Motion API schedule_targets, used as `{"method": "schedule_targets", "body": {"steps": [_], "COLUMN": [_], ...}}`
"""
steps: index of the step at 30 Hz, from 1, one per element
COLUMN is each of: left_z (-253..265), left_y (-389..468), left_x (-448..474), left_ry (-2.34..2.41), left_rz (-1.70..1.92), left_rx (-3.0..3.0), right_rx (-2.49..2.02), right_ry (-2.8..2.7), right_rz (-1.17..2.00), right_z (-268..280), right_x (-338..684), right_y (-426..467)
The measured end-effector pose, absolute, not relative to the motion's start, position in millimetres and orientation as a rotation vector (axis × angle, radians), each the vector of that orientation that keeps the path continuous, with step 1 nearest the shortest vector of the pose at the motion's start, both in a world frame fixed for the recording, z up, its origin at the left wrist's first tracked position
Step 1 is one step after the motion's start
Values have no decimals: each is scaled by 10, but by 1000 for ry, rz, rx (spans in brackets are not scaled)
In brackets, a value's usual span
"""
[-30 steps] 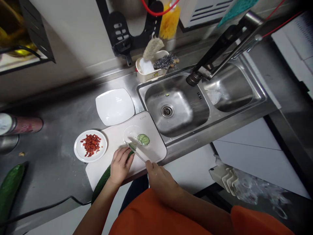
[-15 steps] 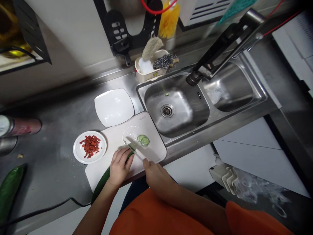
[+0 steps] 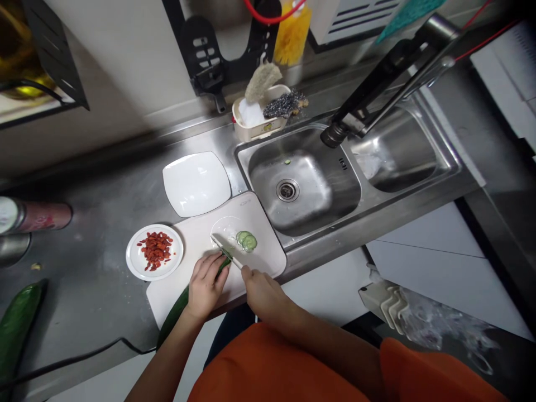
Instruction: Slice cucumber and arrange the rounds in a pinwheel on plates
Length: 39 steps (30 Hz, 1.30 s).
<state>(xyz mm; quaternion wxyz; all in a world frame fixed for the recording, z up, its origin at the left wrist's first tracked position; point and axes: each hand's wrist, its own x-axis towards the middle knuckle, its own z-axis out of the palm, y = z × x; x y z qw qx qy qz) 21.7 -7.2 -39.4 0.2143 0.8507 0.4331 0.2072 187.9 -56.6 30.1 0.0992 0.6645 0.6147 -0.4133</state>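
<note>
My left hand [image 3: 206, 283] is closed over a long green cucumber [image 3: 175, 314], its fingertips near the cut end. In my right hand [image 3: 264, 291] is a knife [image 3: 225, 249], held by its handle, with the blade against that cut end. Both hands are over a pale cutting board [image 3: 268, 259]. A few cucumber slices [image 3: 247, 241] lie overlapped on the board, to the right of the blade. Just left of the board stands a round white plate [image 3: 133, 262] with small red pieces [image 3: 156, 250] on it.
A white square plate [image 3: 196, 183] touches the board's far side. The steel sink [image 3: 310, 215] borders it on the right, under a black faucet [image 3: 355, 106]. A sponge caddy [image 3: 259, 131] stands behind. At the left are another cucumber [image 3: 19, 318] and a pink can [image 3: 46, 215].
My right hand and the knife have shifted slightly left and up, and the blade has tilted at the cucumber's end. My left hand stays in place on the cucumber.
</note>
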Motion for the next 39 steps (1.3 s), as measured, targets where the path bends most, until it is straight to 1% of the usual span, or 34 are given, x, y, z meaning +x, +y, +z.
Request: {"method": "schedule_targets", "body": {"steps": [9,16,23,30,39], "left_z": [-388,-409,-429,-417,-395], "left_y": [-74,-98,-87,-84,-85], "left_x": [213,205,199,211,219], "left_ry": [1184,1189,1178,1166,1174], "left_rz": [598,631,667,681,666], "left_rx": [2366,2359,2395,2406,2392], "right_rx": [2003,1998,1869,1900,1923], "right_ry": [1796,1776,1727,1704,1760], "right_rz": [-1234,-1146,-1220,-1233,-1260], "right_z": [95,361,651,662,505], "right_x": [1861,1969,1969,1952,1928], "right_y": [-603,-730,-769,-762,-791]}}
